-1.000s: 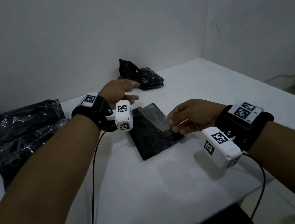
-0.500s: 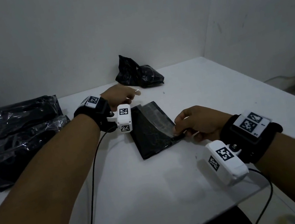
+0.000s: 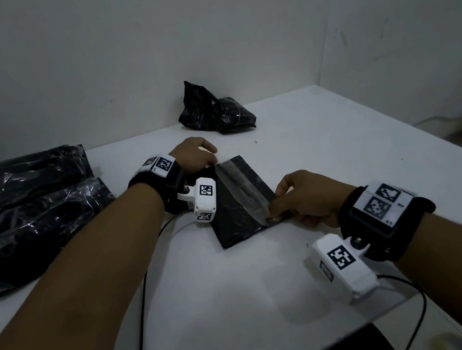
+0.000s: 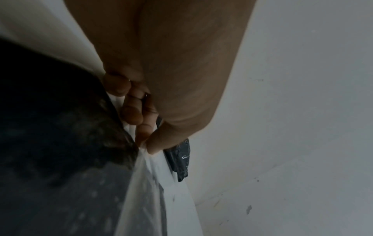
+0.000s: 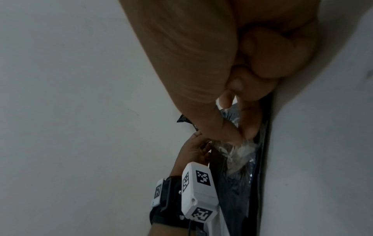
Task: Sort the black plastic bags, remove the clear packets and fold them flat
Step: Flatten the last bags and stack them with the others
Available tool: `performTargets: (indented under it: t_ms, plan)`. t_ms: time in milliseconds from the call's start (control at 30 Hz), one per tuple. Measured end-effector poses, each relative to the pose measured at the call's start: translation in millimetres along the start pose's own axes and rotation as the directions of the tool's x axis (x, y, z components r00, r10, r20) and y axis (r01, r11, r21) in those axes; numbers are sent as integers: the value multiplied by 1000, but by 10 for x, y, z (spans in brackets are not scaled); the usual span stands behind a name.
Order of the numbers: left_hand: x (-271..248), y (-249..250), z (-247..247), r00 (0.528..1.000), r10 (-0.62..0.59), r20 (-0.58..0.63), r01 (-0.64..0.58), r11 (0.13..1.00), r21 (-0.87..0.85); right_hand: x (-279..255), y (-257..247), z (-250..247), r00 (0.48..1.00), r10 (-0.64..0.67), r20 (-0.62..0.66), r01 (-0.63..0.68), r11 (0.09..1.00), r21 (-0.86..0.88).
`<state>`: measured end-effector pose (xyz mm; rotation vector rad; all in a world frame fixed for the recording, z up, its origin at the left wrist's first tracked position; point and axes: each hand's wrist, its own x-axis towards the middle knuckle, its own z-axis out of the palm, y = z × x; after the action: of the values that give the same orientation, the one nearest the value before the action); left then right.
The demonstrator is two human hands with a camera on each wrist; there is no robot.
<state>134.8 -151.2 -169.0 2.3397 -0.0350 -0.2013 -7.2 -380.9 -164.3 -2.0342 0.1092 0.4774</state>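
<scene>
A flat black plastic bag (image 3: 233, 220) lies on the white table (image 3: 325, 139) between my hands. A clear packet (image 3: 242, 186) lies folded as a strip along its right side. My left hand (image 3: 212, 164) pinches the far corner of the clear packet (image 4: 153, 167) between thumb and fingertips. My right hand (image 3: 275, 211) pinches the near corner of the clear packet (image 5: 240, 153) beside the bag's right edge. In the right wrist view the black bag (image 5: 240, 199) runs down below my right hand (image 5: 243, 138).
A heap of black plastic bags (image 3: 26, 211) in clear wrapping lies at the left. A crumpled black bag (image 3: 217, 115) sits against the back wall. The table's right edge and near edge are close to my right arm. Cables hang from both wrist cameras.
My right hand has come down from above the bag to the near right corner, laying the clear packet flat. My left hand has lowered onto the far corner and now pinches the packet.
</scene>
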Motion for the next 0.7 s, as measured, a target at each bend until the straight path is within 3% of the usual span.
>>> performTargets:
  t_ms: [167, 367, 533, 600, 700]
  plan:
    - [23, -2, 46, 998, 61, -2, -59, 984, 170, 51, -4, 56, 997, -74, -25, 69, 982, -177]
    - [-52, 21, 56, 992, 111, -57, -89, 951, 296, 38, -50, 99, 983, -171, -58, 132, 899, -419]
    - [-191, 153, -77, 990, 25, 142, -76, 927, 367, 14, -39, 58, 983, -182, -36, 142, 861, -488]
    - [-246, 139, -115, 985, 31, 168, -82, 949, 304, 20, -28, 16, 975, -215, -57, 165, 870, -465]
    - [-321, 104, -171, 977, 88, 196, -101, 993, 58, 115, 27, -64, 952, -249, -177, 180, 926, -331]
